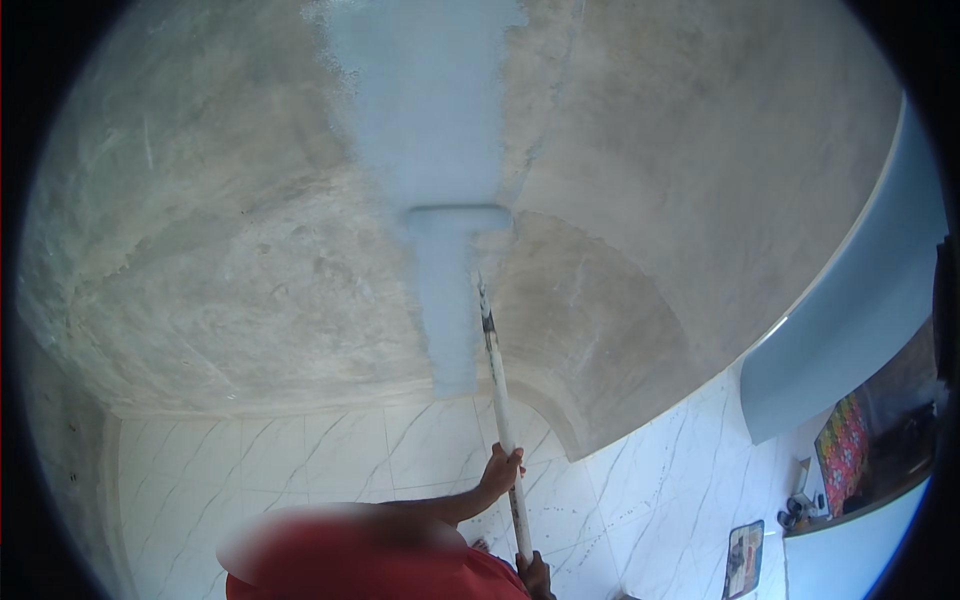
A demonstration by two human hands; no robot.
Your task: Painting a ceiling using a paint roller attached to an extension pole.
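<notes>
A long white pole (503, 400) with dark stains slants up toward the wall. My left hand (502, 468) is closed around its middle. Lower down, my right hand (537, 577) grips the pole close to my red shirt. At the far end, a wide paint roller (460, 213), smeared by motion, lies against the wall. A wet-looking blue-grey strip of paint (425, 110) runs above the roller, and a narrower one continues below it almost to the floor. Bare, patchy grey-brown plaster (260, 240) surrounds the strip on both sides.
White marble-look floor tiles (350, 450) meet the wall's foot, with small specks to the right. Farther right are a blue-grey wall section (840, 340), a floral cloth (843, 450) and a small mat (743, 560). A corner of plaster wall (75, 460) stands at left.
</notes>
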